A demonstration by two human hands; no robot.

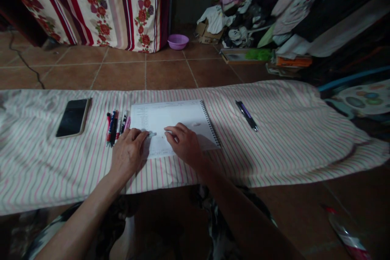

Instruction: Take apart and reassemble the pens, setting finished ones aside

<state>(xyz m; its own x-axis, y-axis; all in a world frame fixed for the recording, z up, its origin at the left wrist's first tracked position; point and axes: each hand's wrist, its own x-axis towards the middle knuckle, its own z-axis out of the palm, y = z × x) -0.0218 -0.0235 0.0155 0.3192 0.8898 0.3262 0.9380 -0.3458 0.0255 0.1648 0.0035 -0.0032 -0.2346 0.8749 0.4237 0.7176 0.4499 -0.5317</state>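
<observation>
A spiral-bound notebook (176, 109) lies open on the striped cloth, with faint writing along its left and top edges. My left hand (129, 148) rests over its lower left part, closed, with a small, thin greyish piece (152, 134) at the fingertips. My right hand (185, 143) is over the lower middle of the page, fingers curled and pressed together; what they hold, if anything, is too small to name. Near the right hand, a small pale object (196, 124) sits on the page. Several pens (118, 126) lie side by side left of the notebook, beside my left hand.
A phone (73, 118) lies on the striped cloth (280, 142) at left, a dark pen (246, 115) at right. Beyond are a purple basin (178, 41), a floral curtain (112, 8) and piled clothes (237, 0). A bottle (347, 233) is on the floor at lower right.
</observation>
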